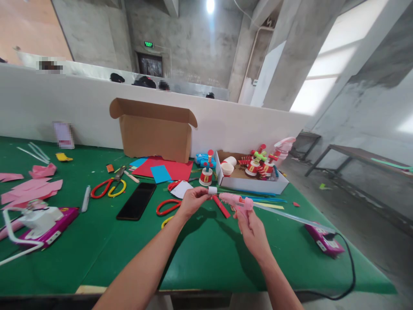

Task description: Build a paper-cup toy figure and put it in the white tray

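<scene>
My left hand (192,199) pinches a small white paper roll (212,190) above the green table (200,254). My right hand (251,226) is closed around a pink glue gun (235,199), whose nozzle points left at the white roll. A long clear glue stick (290,218) sticks out of the gun's back toward the right. A red strip (221,206) lies on the table just under the roll.
A black phone (137,201), red and yellow scissors (108,188), coloured paper sheets (164,169) and a brown cardboard box (155,133) lie behind. A white tray box (251,178) holds paper cup crafts. Pink paper scraps (29,189) lie left; a magenta power strip (324,243) sits right.
</scene>
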The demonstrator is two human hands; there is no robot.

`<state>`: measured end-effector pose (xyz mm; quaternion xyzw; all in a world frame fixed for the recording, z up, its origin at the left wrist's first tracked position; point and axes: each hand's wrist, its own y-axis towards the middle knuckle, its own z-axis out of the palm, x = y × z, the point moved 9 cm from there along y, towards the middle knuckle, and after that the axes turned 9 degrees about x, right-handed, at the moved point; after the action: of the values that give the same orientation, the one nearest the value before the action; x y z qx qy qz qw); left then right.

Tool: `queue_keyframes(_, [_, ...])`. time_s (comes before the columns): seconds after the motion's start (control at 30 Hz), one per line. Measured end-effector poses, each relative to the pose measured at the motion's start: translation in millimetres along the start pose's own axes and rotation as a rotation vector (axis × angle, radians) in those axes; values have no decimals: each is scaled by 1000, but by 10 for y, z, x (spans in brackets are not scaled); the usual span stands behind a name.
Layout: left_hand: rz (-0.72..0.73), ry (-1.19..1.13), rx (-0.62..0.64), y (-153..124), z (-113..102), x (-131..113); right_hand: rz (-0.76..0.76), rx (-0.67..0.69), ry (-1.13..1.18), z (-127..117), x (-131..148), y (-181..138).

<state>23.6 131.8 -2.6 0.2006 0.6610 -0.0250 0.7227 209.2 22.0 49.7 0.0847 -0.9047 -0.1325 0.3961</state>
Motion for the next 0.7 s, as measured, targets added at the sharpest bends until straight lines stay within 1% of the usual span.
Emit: queue_keyframes(0.7, [-13, -10, -4, -1, -2, 0, -57, -8, -101, 6, 24, 21])
